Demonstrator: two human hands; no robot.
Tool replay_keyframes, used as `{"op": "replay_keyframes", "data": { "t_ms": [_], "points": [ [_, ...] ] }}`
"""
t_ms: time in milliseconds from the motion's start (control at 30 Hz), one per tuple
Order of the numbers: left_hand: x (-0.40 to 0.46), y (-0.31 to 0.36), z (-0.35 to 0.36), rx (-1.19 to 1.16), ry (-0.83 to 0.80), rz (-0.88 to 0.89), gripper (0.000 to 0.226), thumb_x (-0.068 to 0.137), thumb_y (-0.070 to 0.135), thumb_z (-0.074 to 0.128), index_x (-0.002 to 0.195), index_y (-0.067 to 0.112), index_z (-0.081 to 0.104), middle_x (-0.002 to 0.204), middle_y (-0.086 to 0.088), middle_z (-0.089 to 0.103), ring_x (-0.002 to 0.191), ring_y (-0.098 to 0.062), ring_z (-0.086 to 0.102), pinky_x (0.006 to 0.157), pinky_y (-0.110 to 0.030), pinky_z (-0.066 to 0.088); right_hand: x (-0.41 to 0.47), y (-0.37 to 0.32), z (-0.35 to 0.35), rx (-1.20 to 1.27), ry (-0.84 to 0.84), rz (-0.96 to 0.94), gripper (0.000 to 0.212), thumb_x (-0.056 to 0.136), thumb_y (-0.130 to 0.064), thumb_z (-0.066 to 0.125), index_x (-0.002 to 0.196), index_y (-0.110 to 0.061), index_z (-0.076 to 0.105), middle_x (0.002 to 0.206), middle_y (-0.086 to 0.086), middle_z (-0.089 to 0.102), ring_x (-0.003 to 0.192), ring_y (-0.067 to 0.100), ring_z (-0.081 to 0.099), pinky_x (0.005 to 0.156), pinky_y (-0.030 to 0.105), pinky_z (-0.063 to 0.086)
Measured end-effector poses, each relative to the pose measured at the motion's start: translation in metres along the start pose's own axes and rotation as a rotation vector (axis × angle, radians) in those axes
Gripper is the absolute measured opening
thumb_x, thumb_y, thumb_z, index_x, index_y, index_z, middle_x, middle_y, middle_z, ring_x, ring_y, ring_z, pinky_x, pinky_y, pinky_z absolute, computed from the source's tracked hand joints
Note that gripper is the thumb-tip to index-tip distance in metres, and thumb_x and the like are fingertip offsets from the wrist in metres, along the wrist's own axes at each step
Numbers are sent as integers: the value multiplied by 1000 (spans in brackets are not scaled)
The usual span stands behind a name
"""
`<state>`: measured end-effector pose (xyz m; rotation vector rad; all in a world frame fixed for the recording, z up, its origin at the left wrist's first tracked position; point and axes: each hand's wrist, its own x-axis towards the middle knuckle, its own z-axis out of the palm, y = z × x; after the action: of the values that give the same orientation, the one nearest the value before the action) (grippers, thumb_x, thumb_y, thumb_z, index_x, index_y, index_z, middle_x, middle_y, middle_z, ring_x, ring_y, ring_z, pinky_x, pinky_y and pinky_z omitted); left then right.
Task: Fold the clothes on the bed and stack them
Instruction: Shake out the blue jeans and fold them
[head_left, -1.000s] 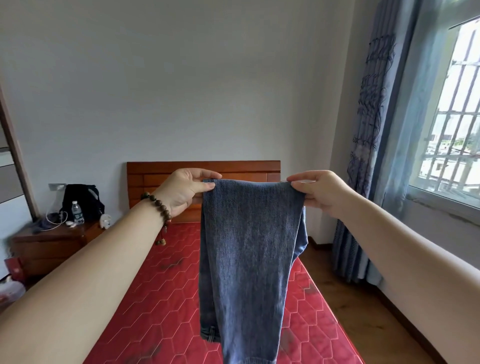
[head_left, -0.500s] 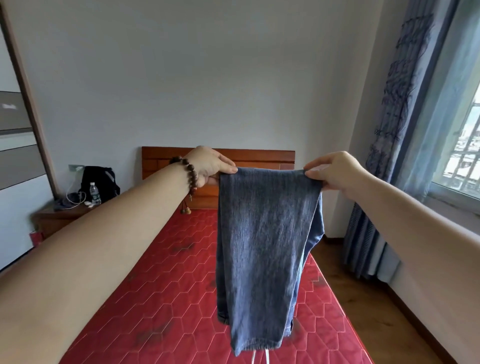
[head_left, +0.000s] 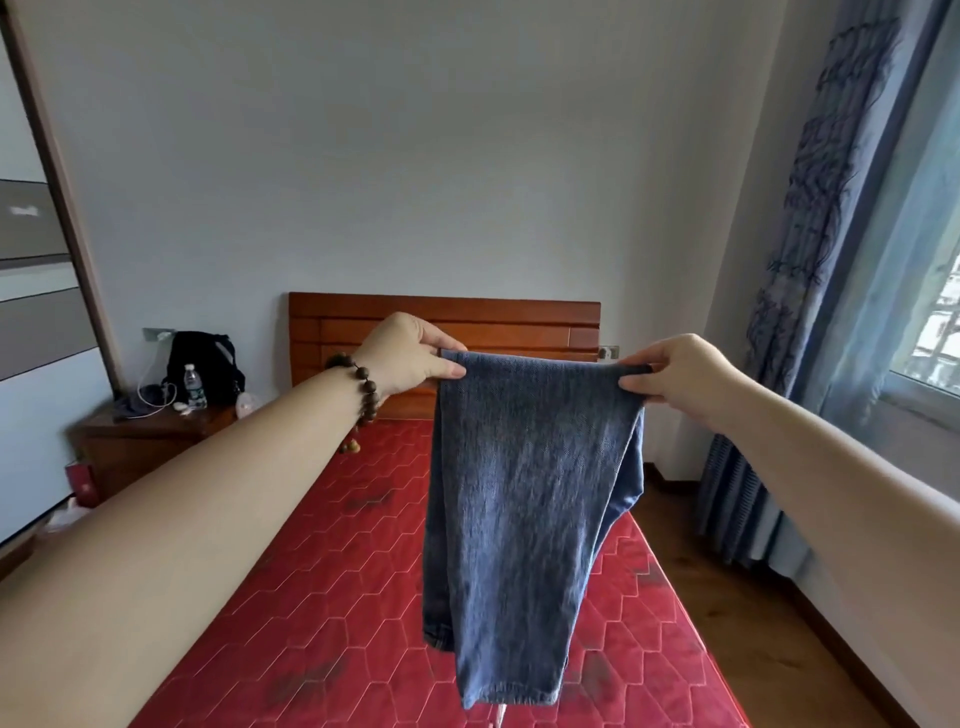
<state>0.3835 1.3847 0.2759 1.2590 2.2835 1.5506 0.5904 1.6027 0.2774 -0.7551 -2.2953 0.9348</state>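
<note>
Jeans held up over the bed

The left hand (head_left: 410, 358) and the right hand (head_left: 675, 376) each pinched one top corner of the folded blue jeans (head_left: 524, 499), which hung straight down in the air above the red mattress (head_left: 332, 587). A bead bracelet (head_left: 363, 382) sat on the left wrist. On the far left, a water bottle (head_left: 193, 385) stood on the nightstand (head_left: 140, 441).

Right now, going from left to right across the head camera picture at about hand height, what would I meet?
Black bag on the nightstand → beaded bracelet → left hand → jeans → right hand → blue curtain → window.
</note>
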Motion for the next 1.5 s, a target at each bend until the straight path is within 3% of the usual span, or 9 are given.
{"op": "replay_keyframes", "data": {
  "t_ms": [167,333,433,700,833,1033,1167,1400,1500],
  "points": [
    [8,7,-13,479,79,207,12,78,23,77,80,12,73,75,3,66,67,-6,54,58,-15,35,7,-18,-11,-322,62,-145,7,84,-16,71,90,-17,72,70,1,63,64,17,57,60,20,43],
    [34,-7,-23,-71,-98,25,15,84,5,68,73,11,59,79,-9,60,78,-18,56,77,-28,45,42,-27,-16,-192,-27,-171,1,84,-12,70,84,-13,71,81,8,65,70,15,59,63,24,46],
    [58,-32,-22,-310,-205,-175,18,86,2,63,73,11,56,73,-4,65,65,-13,65,60,-27,54,72,-10,-1,52,-195,-71,12,85,-2,67,80,-12,71,74,7,66,58,6,63,57,16,53],
    [131,-131,33,-230,-92,-448,17,84,-1,66,75,10,58,77,-8,70,70,-17,68,81,-39,57,165,78,99,12,-201,134,4,82,-9,73,80,-10,70,83,12,67,75,23,65,83,42,57],
    [160,-165,54,-11,125,-262,12,77,10,77,71,13,67,76,1,67,77,-17,65,79,-35,56,189,94,123,-17,-53,64,7,80,-11,75,78,-13,69,78,8,65,75,26,62,83,48,57],
    [141,-192,69,114,198,9,10,77,9,76,76,14,67,75,8,66,67,0,59,64,-13,42,172,114,136,-173,42,-160,9,80,-11,72,89,-12,73,84,3,68,78,18,59,73,26,44],
    [89,-250,104,347,100,119,4,79,10,72,81,13,70,80,-1,72,75,-17,66,71,-28,51,128,177,175,-311,-23,-254,14,76,-2,69,86,-12,70,73,1,64,67,20,58,62,28,42],
    [-74,-400,214,681,-318,78,5,64,13,56,67,12,60,57,-8,64,50,-32,62,39,-33,44,-22,346,312,-553,-401,-3,19,78,-10,57,97,-11,60,90,6,68,85,34,63,66,39,46],
    [-157,-443,244,732,-567,-117,19,73,17,47,84,11,62,80,-12,70,73,-35,65,59,-40,51,-108,394,351,-582,-561,81,13,80,-12,53,92,-11,54,89,6,66,85,34,62,64,38,39]
  ]
}}
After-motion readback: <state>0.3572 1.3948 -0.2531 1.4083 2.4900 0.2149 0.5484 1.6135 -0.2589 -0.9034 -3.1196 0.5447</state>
